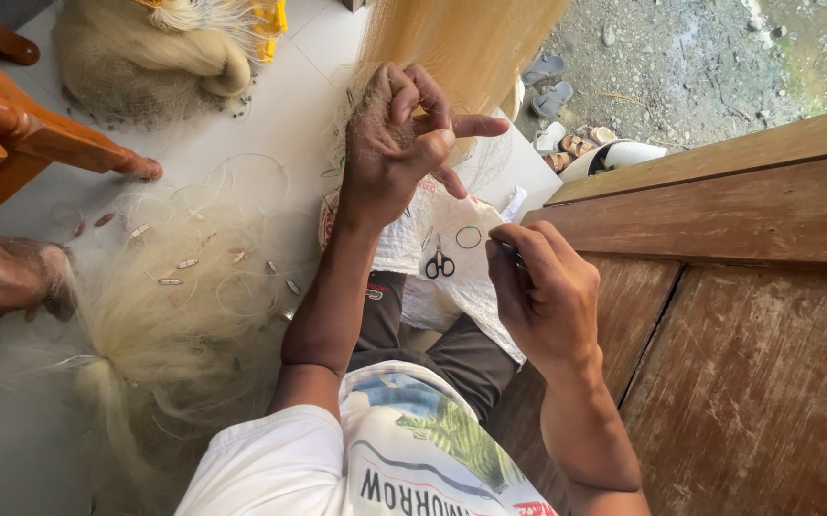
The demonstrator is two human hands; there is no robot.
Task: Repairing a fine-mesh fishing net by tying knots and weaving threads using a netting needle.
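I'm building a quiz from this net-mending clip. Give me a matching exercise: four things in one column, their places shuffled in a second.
Things:
1. scissors
2. left hand
3. sandals
4. heap of net

Places:
A. on the gravel outside
B. on the tiled floor, left of the person
C. on the white sack in the lap
D. raised, pinching fine net strands

Pairs: 1-C, 2-D, 3-A, 4-B

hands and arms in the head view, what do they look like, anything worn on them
Both the left hand and the right hand are bare: no gloves, rings or watch show. Forearms are uncovered. A short white sleeve covers the left upper arm; the shirt has a printed picture on its front.
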